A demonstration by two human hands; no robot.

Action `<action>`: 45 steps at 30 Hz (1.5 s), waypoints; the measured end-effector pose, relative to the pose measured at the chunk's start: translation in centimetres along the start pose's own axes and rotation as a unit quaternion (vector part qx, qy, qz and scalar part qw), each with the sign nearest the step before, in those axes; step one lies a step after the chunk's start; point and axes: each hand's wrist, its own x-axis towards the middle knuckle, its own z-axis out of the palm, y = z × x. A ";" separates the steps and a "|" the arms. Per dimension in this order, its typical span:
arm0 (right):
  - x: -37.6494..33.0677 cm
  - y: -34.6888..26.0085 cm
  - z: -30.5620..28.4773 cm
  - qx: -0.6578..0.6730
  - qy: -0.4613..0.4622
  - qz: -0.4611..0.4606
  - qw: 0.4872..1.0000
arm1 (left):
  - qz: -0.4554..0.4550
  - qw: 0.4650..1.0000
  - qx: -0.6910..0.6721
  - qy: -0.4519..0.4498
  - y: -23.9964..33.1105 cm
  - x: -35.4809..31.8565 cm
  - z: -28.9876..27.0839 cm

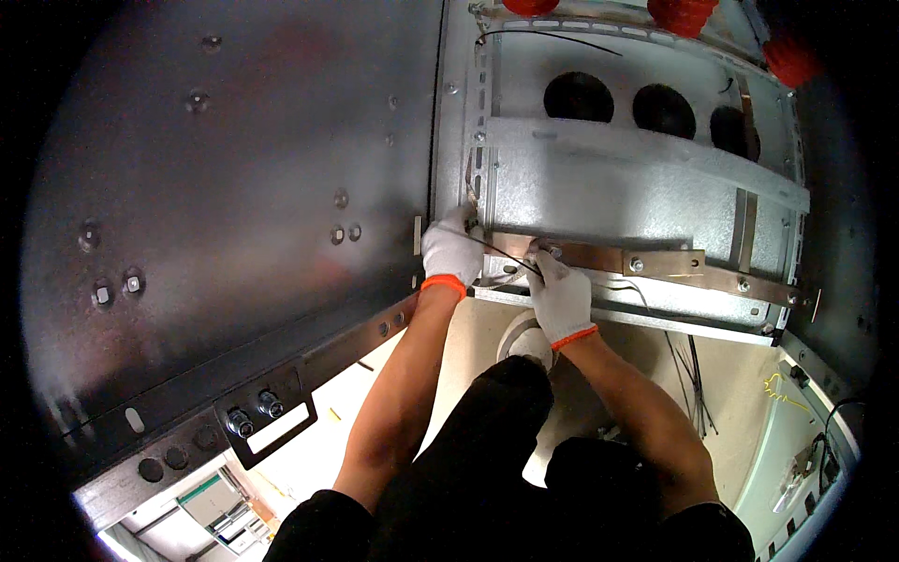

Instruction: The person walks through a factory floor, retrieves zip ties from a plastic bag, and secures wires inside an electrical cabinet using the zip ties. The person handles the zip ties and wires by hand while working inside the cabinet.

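A thin black cable tie (506,254) stretches between my hands, in front of the lower left corner of the metal cabinet frame. My left hand (451,255), in a white glove with an orange cuff, is closed at the perforated upright (478,173), with one end of the tie running into its fingers. The fingertips are partly hidden. My right hand (564,298), gloved the same way, pinches the tie's other end beside the copper busbar (590,257). A thin wire (620,285) runs behind the right hand, below the bar.
The dark cabinet door (243,187) stands at the left, with a latch plate (264,412) low on it. Behind the bar is a galvanized panel with three round holes (579,97). Red ribbed parts (682,14) hang above. Several black cable ties (695,384) lie at the lower right.
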 end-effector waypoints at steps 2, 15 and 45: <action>-0.2 0.3 0.4 0.033 0.019 -0.015 0.999 | 0.017 0.999 0.045 0.015 -0.3 0.1 0.3; 2.1 -2.3 -1.3 0.309 -0.067 0.068 0.946 | -0.019 0.998 0.061 0.005 1.7 -0.2 -0.9; 0.0 -1.9 4.6 0.171 -0.051 0.184 0.967 | -0.112 0.992 -0.052 0.012 1.1 1.3 -1.5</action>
